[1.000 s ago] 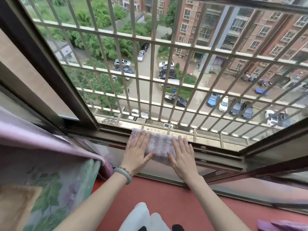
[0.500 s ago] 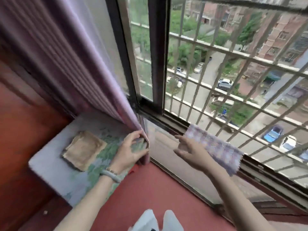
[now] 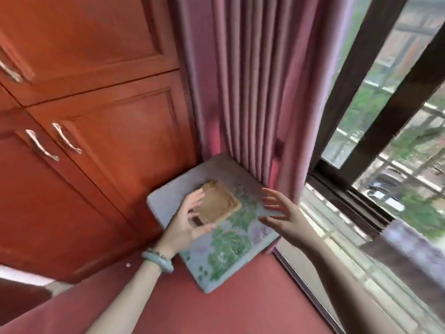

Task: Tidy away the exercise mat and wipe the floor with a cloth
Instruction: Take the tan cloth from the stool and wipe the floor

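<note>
Both spread, empty: left hand over brown cloth, right hand over floral cushion, red floor.

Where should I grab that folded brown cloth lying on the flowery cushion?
Probably its near-left edge, from the cabinet side: the brown cloth lies flat and folded on the cushion, and that edge sits between the spread thumb and fingers of the left hand.
</note>
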The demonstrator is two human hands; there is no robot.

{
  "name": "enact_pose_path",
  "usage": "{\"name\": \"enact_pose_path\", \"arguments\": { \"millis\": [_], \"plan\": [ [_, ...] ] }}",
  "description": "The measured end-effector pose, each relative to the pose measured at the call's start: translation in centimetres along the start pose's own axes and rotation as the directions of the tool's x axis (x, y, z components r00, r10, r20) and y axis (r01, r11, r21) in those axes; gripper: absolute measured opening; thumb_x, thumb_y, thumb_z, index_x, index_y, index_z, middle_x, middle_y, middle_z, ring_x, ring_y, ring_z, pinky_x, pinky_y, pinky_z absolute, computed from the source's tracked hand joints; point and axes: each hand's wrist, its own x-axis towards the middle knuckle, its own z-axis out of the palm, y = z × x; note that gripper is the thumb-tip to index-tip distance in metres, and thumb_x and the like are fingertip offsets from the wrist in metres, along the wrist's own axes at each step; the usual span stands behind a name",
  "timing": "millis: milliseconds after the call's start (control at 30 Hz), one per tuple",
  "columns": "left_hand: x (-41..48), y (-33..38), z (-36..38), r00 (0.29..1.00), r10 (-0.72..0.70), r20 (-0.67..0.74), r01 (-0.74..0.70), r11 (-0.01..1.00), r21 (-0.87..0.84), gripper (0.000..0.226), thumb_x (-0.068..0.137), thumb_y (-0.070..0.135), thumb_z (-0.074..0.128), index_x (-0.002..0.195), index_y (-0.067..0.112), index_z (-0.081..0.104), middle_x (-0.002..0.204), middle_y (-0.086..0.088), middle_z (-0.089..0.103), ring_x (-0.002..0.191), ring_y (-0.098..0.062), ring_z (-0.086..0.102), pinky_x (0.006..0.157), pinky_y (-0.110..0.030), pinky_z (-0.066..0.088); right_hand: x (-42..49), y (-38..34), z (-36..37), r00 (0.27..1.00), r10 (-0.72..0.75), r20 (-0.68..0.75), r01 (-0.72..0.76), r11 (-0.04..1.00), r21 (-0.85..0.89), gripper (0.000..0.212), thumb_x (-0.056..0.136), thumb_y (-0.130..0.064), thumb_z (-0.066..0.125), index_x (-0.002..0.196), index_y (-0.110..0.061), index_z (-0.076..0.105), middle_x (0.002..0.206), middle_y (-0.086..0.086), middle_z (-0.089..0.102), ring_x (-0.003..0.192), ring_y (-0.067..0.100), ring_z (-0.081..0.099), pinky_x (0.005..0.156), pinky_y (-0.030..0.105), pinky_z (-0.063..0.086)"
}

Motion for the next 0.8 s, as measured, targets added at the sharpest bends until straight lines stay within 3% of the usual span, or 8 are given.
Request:
{"name": "enact_pose_path", "arguments": {
  "millis": [200,300,500,633,800],
  "plan": [
    [-0.6,-2.7,-8.9,0.995,0.007,0.097,-0.013,0.998,0.062,0.089,0.055,0.048,0.075,0.132,0.032,0.033,0.134,0.015,0.043,0.124,0.012,0.039,0.093,-0.006,0.034,1.9,-2.4,9.6,0.997,0.048,-0.059,-0.041,0.992,0.120,0.064,0.076,0.003,0.072,0.122,-0.032,0.045,0.108,-0.003,0.057,0.099,0.010,0.058,0.079,0.015,0.051],
    [0.3,-3.9,-11.6,0.991,-0.008,0.135,-0.002,0.997,0.075,0.091,0.055,0.050,0.074,0.133,0.027,0.034,0.134,0.011,0.045,0.127,0.004,0.039,0.093,-0.006,0.035,2.6,-3.0,12.5,0.992,0.080,-0.093,-0.065,0.986,0.152,0.064,0.076,0.005,0.072,0.124,-0.028,0.045,0.107,-0.001,0.058,0.098,0.012,0.058,0.076,0.014,0.051],
    [4.4,-6.7,-13.1,0.978,-0.058,0.202,0.043,0.996,0.079,0.090,0.055,0.051,0.074,0.133,0.029,0.036,0.137,0.009,0.044,0.129,-0.001,0.039,0.099,-0.020,0.036,4.5,-2.2,14.7,0.973,0.151,-0.177,-0.123,0.979,0.162,0.059,0.078,0.005,0.070,0.118,-0.032,0.048,0.105,-0.003,0.059,0.100,0.016,0.058,0.090,0.032,0.049],
    [8.2,-9.0,-12.7,0.965,-0.102,0.243,0.079,0.992,0.103,0.082,0.065,0.031,0.079,0.135,0.023,0.037,0.135,0.009,0.044,0.129,-0.005,0.039,0.095,-0.016,0.034,7.2,-0.4,15.1,0.953,0.214,-0.216,-0.183,0.971,0.154,0.058,0.079,0.002,0.071,0.123,-0.028,0.047,0.111,0.004,0.059,0.102,0.019,0.059,0.093,0.038,0.050],
    [14.4,-11.8,-11.6,0.943,-0.142,0.300,0.099,0.983,0.154,0.073,0.074,0.014,0.078,0.135,0.023,0.037,0.135,0.007,0.044,0.127,-0.006,0.039,0.096,-0.017,0.034,12.4,2.5,15.4,0.929,0.274,-0.249,-0.236,0.956,0.172,0.060,0.079,0.001,0.070,0.131,-0.016,0.046,0.110,0.003,0.058,0.104,0.020,0.058,0.093,0.036,0.049]
  ]
}}
